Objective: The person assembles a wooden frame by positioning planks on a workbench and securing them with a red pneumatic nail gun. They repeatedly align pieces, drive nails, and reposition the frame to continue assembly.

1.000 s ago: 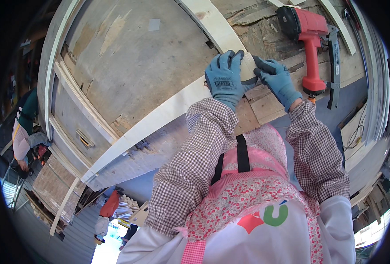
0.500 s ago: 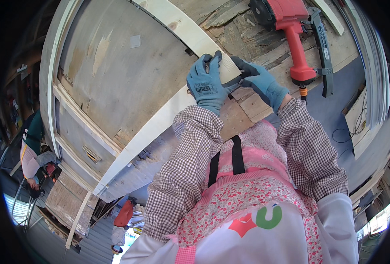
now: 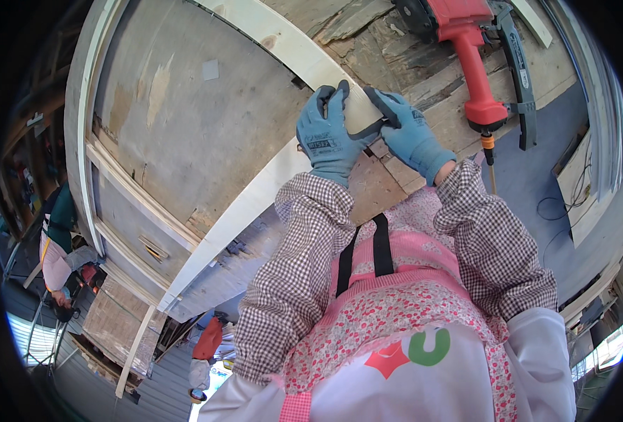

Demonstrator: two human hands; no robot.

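Note:
My left hand [image 3: 327,141], in a blue and dark grey work glove, is closed around the corner where two pale wooden boards meet. One wooden board [image 3: 283,42] runs away to the upper left, and a second board [image 3: 230,214] runs down to the lower left. My right hand [image 3: 413,137], gloved alike, grips the end of the upper board from the right, its fingers on the edge. Both thumbs come close together at the near edge of the corner. The gloves partly hide the joint between the boards.
A red nail gun [image 3: 469,70] with a dark magazine and air hose lies right of my hands, on a rough wooden bench top [image 3: 374,63]. A large wooden panel [image 3: 199,105] lies left. Long strips [image 3: 600,105] stand far right. Two people [image 3: 61,260] [image 3: 206,352] are at lower left.
My right hand has shifted slightly left and down along the board's end, its fingers turned more over the edge. My left hand stays at the corner. The whole view has shifted slightly.

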